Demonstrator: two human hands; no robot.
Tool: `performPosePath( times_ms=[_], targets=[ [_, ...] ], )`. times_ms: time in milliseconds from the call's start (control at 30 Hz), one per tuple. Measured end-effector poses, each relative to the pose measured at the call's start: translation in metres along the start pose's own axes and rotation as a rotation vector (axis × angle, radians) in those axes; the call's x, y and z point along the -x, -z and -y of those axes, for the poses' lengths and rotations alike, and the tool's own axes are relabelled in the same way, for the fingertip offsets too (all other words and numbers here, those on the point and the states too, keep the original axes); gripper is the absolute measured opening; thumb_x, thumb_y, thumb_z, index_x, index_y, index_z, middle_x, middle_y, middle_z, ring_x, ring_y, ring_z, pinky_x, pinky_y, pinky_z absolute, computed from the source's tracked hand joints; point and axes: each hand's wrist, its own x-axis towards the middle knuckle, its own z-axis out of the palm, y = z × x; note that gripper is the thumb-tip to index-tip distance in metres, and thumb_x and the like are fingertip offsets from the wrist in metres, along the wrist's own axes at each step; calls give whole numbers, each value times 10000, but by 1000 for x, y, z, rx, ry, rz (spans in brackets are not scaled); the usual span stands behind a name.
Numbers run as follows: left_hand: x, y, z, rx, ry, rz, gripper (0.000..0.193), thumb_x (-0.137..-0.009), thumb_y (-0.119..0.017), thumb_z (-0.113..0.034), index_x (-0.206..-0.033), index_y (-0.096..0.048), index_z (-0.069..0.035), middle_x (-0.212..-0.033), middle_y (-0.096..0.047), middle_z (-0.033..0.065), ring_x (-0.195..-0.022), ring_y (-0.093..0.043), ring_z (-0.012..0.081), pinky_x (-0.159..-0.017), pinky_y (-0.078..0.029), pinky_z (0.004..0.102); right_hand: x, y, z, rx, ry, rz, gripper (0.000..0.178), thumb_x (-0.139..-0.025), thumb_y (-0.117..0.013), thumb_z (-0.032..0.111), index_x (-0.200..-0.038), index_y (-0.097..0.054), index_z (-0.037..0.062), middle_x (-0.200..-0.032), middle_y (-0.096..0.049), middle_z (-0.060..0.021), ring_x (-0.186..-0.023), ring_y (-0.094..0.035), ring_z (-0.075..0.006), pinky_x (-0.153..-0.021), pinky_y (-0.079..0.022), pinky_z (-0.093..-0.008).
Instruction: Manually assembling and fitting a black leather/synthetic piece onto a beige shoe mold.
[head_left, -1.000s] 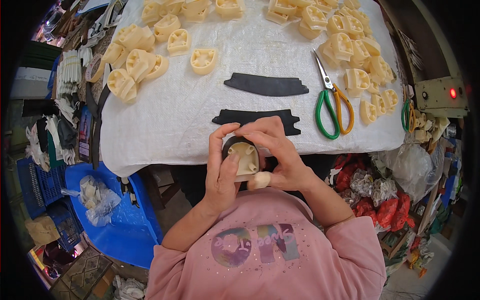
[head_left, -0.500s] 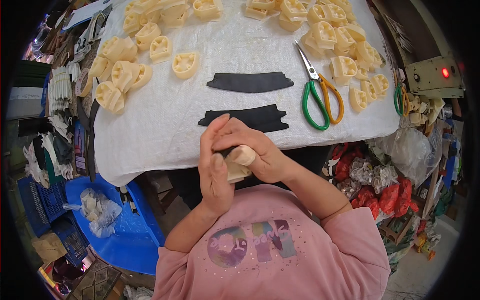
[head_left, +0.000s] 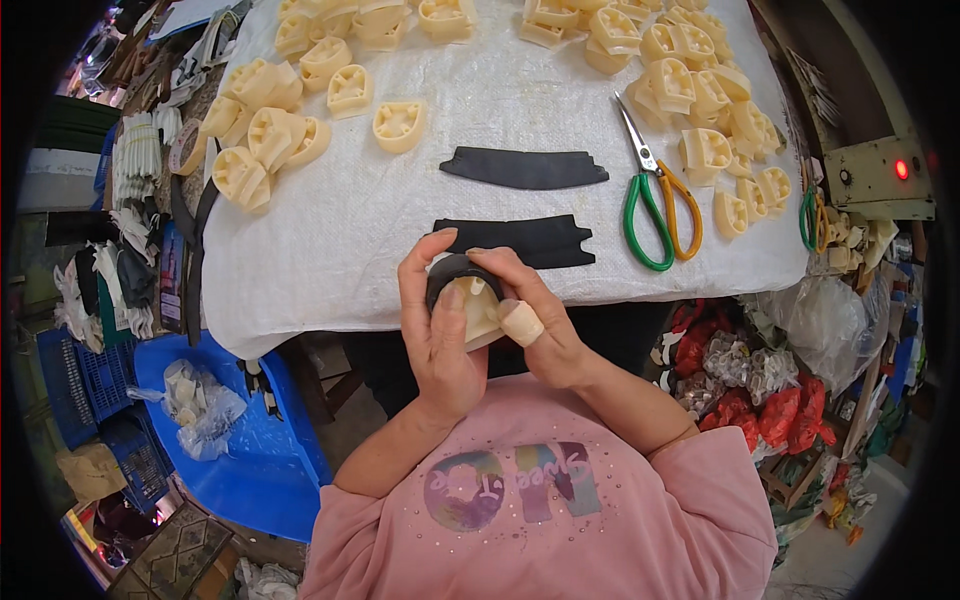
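Close to the table's near edge, my left hand [head_left: 437,345] and my right hand [head_left: 550,325] are both closed around a cream plastic shoe heel [head_left: 474,310]. Its hollow, ribbed side faces up. A black strip [head_left: 455,267] curves round the heel's far rim, with my fingertips pressing along it. My left thumb rests over the hollow. A cream wrapping covers my right thumb. Just beyond my hands lies a flat black piece [head_left: 515,240] with notched ends, partly hidden by my fingers. Farther off is a second such piece [head_left: 525,168].
Scissors [head_left: 652,195] with green and orange handles lie open-bladed to the right on the white-covered table [head_left: 330,230]. Several cream heels [head_left: 399,127] sit in groups at the far left and far right. A blue basin [head_left: 240,460] holding plastic bags stands left below the table.
My hands have turned the heel so its hollow side shows, and the black strip round its rim has come into view. The whole view has shifted slightly.
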Motion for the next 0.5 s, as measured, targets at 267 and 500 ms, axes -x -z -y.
performPosePath(
  times_ms=[267,500],
  targets=[
    [-2,1,-8,168,158,127,713,-914,-389,-579,-1449,-150,-171,-1136,-514,69,-1033,-530,172,-879,-458,338,-4,0,5,176,-49,-124,392,-948,-429,255,-1253,-470,12,-1017,-532,-132,-903,-529,-250,-808,-429,-322],
    [1,2,-9,65,170,123,721,-921,-334,-598,-1459,-121,-168,-1190,-478,89,-1075,-511,187,-881,-453,340,-28,16,45,69,-584,33,320,-946,-439,231,-1146,-534,1,-908,-594,-109,-810,-562,-158,-717,-468,-302]
  ],
)
